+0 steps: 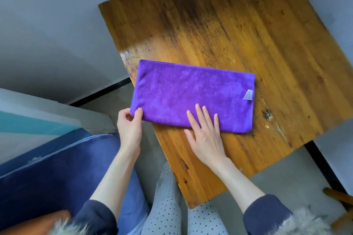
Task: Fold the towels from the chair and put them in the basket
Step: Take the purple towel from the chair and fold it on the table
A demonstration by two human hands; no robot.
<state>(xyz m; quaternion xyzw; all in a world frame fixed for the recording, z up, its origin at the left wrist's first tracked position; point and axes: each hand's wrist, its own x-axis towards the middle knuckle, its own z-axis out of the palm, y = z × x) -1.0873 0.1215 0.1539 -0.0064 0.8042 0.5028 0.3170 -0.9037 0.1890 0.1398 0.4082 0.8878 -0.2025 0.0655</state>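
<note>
Wooden table [238, 30] fills most of the view, worn and stained, set at an angle over a grey floor [277, 173]. Lower left, blue cloth [47, 173] lies heaped on what may be the chair; cannot tell if it's more towels. No basket in view. Purple towel [193, 95] lies flat on the near-left part of the table as a long rectangle, apparently already folded once, its left end just over the table edge, a small pale tag [248, 95] at its right end. Person stands at the near corner, dotted trousers [166, 206] and dark sleeves visible. Right hand [205, 131] lies flat with straight, spread fingers pressing on the towel's near edge around the middle, holding nothing. Left hand [129, 124] pinches the towel's near-left corner between thumb and curled fingers. Step in hand looks like the second fold, crosswise. Next move likely calls for lifting the left end and carrying it over to the tagged right end, right hand pinning the middle as the crease line, then aligning edges. After that it needs to go to the basket, wherever that is.
</note>
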